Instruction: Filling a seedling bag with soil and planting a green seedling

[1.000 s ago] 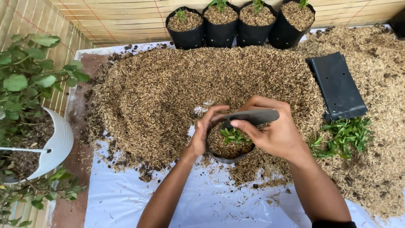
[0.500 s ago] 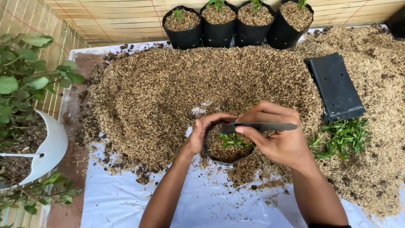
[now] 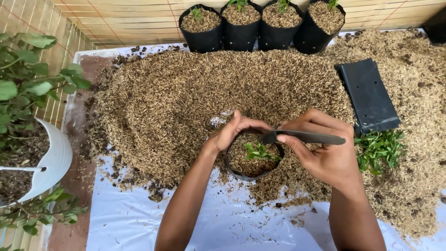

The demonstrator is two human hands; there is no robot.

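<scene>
A small black grow bag [image 3: 241, 174] filled with husk mix stands at the near edge of the husk heap, with a green seedling [image 3: 258, 151] in its middle. My left hand [image 3: 234, 131] cups the bag's far left rim. My right hand [image 3: 325, 153] holds a flat dark tool [image 3: 306, 137] level over the bag, its tip beside the seedling.
A wide heap of brown husk mix [image 3: 186, 97] covers a white sheet [image 3: 232, 223]. Several filled black bags [image 3: 260, 23] line the back. A stack of flat empty bags [image 3: 369, 95] and loose seedlings [image 3: 381, 148] lie right. A white potted plant [image 3: 32, 153] stands left.
My right hand has lowered and turned the tool flatter over the bag, its tip now near the seedling. My left hand stays on the rim.
</scene>
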